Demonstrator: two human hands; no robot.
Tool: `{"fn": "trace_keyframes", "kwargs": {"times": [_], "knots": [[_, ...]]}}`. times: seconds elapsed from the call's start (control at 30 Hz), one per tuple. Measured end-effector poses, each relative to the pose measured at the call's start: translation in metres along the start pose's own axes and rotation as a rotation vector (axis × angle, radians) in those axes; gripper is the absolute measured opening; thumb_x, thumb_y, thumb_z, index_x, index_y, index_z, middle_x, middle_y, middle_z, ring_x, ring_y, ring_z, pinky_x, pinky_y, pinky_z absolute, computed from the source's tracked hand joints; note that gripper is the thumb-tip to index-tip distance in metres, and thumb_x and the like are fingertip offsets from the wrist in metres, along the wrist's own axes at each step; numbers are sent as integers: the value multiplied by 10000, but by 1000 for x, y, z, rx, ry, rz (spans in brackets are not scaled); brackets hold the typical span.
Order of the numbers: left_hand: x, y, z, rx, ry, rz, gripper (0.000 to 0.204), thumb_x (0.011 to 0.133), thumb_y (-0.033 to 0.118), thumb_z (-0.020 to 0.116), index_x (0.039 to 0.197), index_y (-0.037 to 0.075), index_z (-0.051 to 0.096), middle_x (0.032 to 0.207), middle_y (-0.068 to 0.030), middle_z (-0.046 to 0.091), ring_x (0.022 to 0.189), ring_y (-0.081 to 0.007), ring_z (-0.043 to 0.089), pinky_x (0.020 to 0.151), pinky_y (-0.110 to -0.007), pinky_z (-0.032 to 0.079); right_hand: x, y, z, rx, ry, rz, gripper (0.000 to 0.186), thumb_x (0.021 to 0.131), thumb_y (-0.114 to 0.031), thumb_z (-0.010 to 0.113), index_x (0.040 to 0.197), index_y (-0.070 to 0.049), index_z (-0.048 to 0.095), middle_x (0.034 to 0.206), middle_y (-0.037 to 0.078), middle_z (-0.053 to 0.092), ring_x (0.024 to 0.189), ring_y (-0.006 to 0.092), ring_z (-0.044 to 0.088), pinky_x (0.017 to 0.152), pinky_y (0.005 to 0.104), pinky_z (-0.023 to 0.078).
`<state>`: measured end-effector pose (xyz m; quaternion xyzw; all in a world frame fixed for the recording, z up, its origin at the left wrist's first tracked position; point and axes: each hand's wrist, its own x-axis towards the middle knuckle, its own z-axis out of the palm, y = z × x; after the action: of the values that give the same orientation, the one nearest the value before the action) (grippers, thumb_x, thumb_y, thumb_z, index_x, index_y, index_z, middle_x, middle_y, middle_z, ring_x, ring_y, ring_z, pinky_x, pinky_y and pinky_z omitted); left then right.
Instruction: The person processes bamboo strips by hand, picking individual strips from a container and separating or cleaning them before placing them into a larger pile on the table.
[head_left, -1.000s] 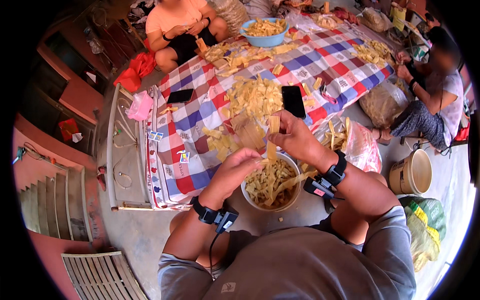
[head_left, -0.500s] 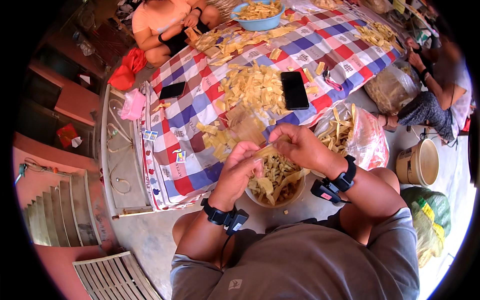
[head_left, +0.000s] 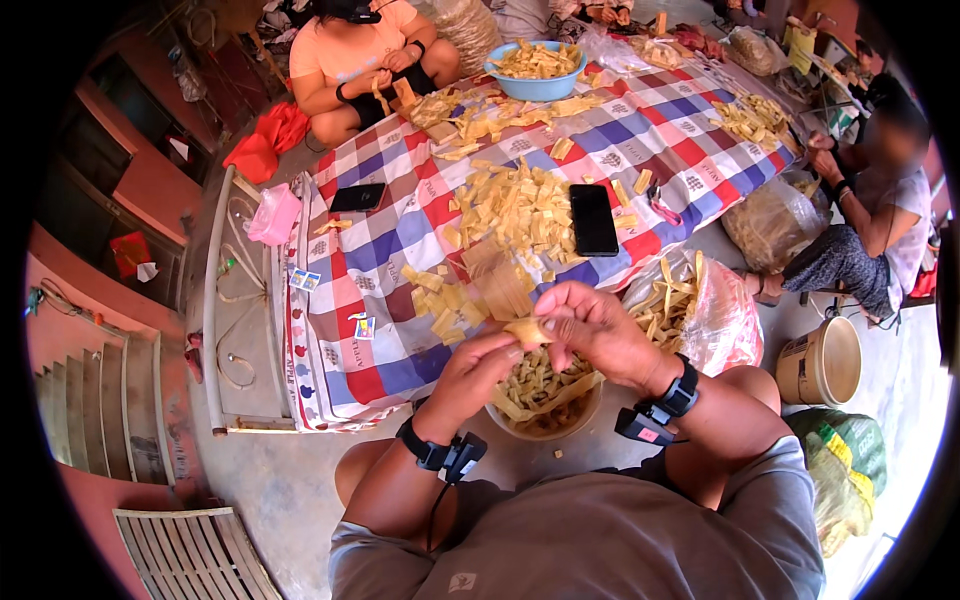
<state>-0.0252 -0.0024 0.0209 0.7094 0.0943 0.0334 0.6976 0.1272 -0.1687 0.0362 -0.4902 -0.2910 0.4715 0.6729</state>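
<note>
My left hand (head_left: 468,375) and my right hand (head_left: 603,335) meet above a round tub. Between their fingertips is a short, pale yellow folded strip (head_left: 527,331), pinched at its right end by my right thumb and fingers. My left fingertips press at its other end. Directly below, the tub (head_left: 548,436) is filled with small yellow rolled pieces, with a longer strip lying across them. Just beyond my hands, a thin brownish board (head_left: 497,280) lies on the checked tablecloth (head_left: 385,290), beside a heap of flat yellow pieces (head_left: 515,208).
A black phone (head_left: 593,220) lies right of the heap, another phone (head_left: 358,198) farther left. An open plastic bag of strips (head_left: 710,318) stands to my right, near a beige bucket (head_left: 820,362). Two people work across the table and at right; a blue basin (head_left: 538,87) stands far back.
The strip, stretched thin between my hands earlier, is now a compact folded piece at my fingertips. My hands sit slightly lower in the picture, and the whole view has shifted, showing more of the far side.
</note>
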Motion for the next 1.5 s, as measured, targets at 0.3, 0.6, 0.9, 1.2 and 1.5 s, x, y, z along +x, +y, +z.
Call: {"fn": "trace_keyframes", "kwargs": {"times": [0.3, 0.6, 0.9, 1.2, 1.5], "knots": [[-1, -13, 14, -694, 58, -41, 355, 1029, 253, 505, 1206, -23, 641, 1155, -81, 665, 1027, -155, 613, 896, -320, 471, -5, 35, 20, -207, -58, -84, 73, 1027, -63, 512, 1098, -62, 495, 926, 27, 656, 691, 65, 584, 619, 195, 479], [3, -26, 15, -634, 74, 104, 315, 953, 164, 501, 1123, -4, 707, 1461, -176, 483, 1322, -272, 484, 1114, -424, 350, 3, 46, 8, -224, -36, -48, 132, 1012, -69, 536, 1142, -42, 536, 1098, 45, 596, 923, 99, 563, 762, 235, 488], [2, -18, 10, -463, -27, 61, 321, 914, 101, 463, 1071, -10, 720, 1439, -169, 501, 1203, -268, 550, 1030, -397, 408, 2, 47, 4, -329, -100, -121, 106, 1020, -111, 526, 1102, -45, 523, 945, 39, 568, 840, 115, 561, 799, 265, 468], [-1, -20, -3, -330, 15, -268, 267, 924, 73, 476, 1143, -6, 607, 1035, -74, 643, 744, -123, 571, 692, -246, 430, 3, 20, -6, -132, 69, 58, 99, 1007, -108, 535, 1089, -60, 508, 689, -6, 513, 489, 56, 448, 436, 209, 375], [8, -12, 25, 41, -79, -149, 279, 1035, 181, 482, 1254, 33, 569, 811, 41, 492, 734, -38, 459, 650, -205, 388, 5, 12, -18, 26, 120, -43, 136, 956, -23, 560, 1083, -61, 531, 771, -26, 535, 652, 42, 490, 559, 207, 377]]}}
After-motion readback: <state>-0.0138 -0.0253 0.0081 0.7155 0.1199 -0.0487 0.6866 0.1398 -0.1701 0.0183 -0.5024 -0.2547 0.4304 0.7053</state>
